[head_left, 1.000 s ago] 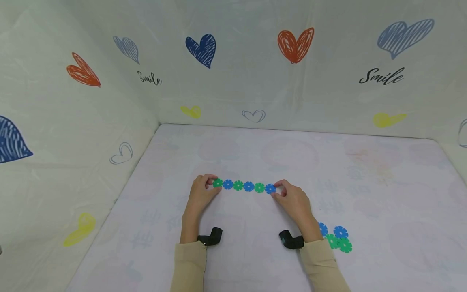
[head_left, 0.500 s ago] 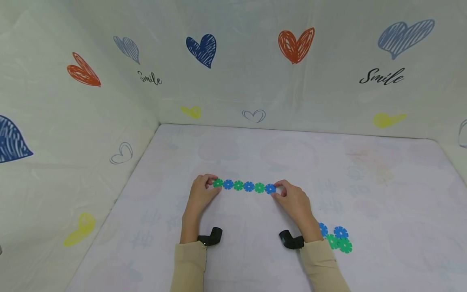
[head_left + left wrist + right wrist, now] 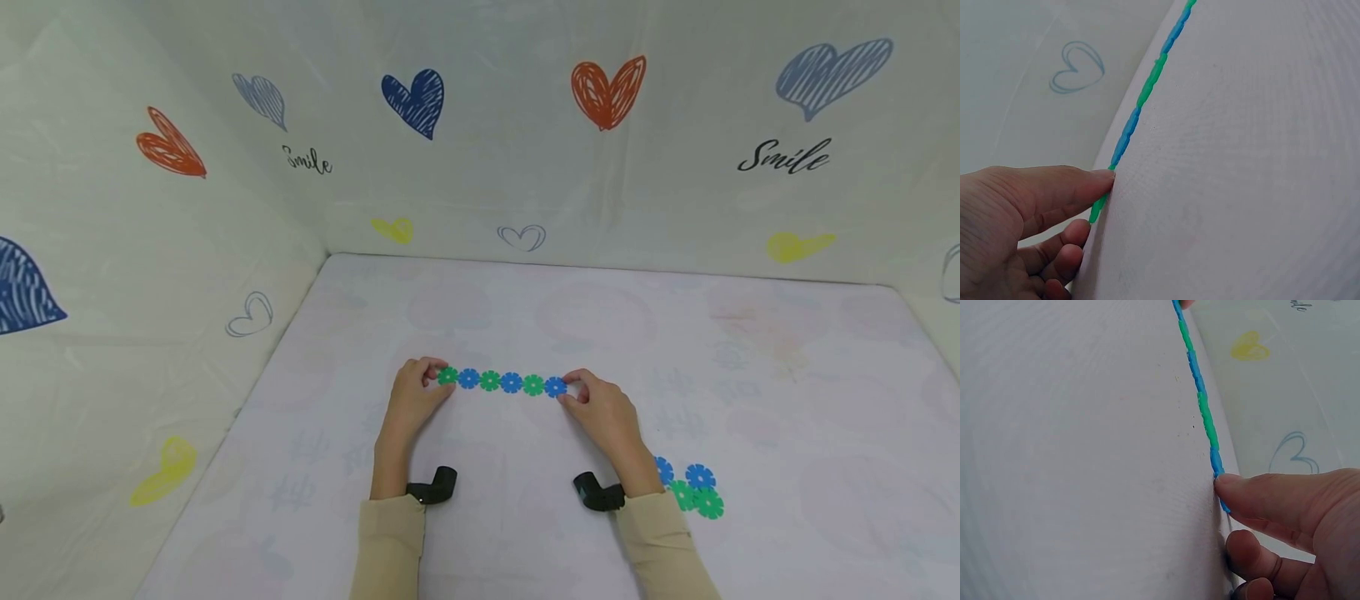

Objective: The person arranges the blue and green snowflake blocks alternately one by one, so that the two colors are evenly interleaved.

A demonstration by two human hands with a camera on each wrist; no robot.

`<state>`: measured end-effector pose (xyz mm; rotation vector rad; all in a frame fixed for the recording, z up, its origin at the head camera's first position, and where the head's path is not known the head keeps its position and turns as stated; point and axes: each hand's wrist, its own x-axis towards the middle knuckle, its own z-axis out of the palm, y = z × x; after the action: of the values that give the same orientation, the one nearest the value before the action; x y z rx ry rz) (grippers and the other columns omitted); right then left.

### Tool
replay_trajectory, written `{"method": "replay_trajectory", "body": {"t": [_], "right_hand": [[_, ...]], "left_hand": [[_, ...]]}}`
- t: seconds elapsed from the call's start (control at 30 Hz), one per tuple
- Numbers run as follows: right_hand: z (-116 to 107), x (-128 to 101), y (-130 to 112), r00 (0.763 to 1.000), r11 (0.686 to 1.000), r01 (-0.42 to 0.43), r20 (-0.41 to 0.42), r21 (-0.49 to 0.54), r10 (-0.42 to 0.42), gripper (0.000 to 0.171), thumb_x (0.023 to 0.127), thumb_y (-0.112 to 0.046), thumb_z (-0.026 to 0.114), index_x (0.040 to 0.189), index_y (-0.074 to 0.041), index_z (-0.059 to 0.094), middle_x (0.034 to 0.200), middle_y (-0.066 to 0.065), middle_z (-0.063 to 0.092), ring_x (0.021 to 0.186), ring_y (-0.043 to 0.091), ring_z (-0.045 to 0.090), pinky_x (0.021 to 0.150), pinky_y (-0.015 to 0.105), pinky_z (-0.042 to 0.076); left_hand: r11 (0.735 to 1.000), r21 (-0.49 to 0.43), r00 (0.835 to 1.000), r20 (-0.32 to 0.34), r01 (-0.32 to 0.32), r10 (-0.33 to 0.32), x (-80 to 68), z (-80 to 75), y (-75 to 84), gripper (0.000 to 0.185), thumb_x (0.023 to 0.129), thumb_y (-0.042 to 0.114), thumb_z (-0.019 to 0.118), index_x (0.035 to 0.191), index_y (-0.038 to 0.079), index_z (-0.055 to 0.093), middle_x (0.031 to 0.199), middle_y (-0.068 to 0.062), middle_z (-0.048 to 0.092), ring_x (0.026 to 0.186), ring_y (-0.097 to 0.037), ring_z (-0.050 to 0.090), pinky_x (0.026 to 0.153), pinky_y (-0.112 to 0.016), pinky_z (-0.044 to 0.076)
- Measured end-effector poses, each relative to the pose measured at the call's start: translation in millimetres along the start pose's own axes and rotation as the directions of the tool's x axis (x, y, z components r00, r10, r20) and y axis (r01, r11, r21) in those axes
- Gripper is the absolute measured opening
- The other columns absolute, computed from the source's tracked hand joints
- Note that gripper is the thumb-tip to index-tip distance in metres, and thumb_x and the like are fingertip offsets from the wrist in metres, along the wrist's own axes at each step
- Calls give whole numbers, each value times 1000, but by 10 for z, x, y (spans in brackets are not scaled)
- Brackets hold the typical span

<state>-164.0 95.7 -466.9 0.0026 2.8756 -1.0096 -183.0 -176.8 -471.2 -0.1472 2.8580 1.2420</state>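
Flat on the bench (image 3: 480,533) lies a chain of six snowflake discs (image 3: 501,382), alternating green and blue, notched round their rims and slotted edge to edge in a straight row. The left hand (image 3: 414,395) pinches the green end disc, and the right hand (image 3: 604,410) pinches the blue end disc. Loose blue and green discs (image 3: 693,490) sit near the right sleeve. "Smile" (image 3: 783,157) is written twice on the backdrop.
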Motion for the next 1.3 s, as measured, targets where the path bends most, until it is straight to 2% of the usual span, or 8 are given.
{"method": "replay_trajectory", "body": {"t": [0.33,0.63,1.03,1.3], "right_hand": [[-27,-6,14,1000,1000,2,11,10,-2,34,85,-28,66,116,-14,61,68,3,48,58,16,41,54,27,32],[-131,-60,96,999,998,24,23,63,-25,35,87,-26,63,118,-10,59,74,2,52,64,16,44,62,28,36],[-263,-248,254,998,994,-41,61,104,35,28,89,-20,59,115,-10,60,85,3,57,76,16,49,68,28,41],[-443,-407,441,997,992,-59,57,111,53,29,88,-20,61,115,-8,61,89,3,58,78,15,50,66,24,42]], "left_hand": [[1000,-8,1000,5,-7,7,-1,4,3,31,81,15,69,111,9,61,91,-6,49,86,-20,42,75,-31,34],[1000,-6,1000,7,-25,25,7,19,16,32,81,15,69,111,9,61,91,-6,50,85,-20,42,75,-31,35],[1000,0,1000,0,-17,17,-9,19,-14,31,81,16,69,110,9,62,91,-6,50,86,-20,43,76,-31,36],[1000,3,1000,-4,-24,24,-4,0,-25,31,81,16,69,110,9,61,91,-6,50,86,-21,43,75,-32,36]]}}
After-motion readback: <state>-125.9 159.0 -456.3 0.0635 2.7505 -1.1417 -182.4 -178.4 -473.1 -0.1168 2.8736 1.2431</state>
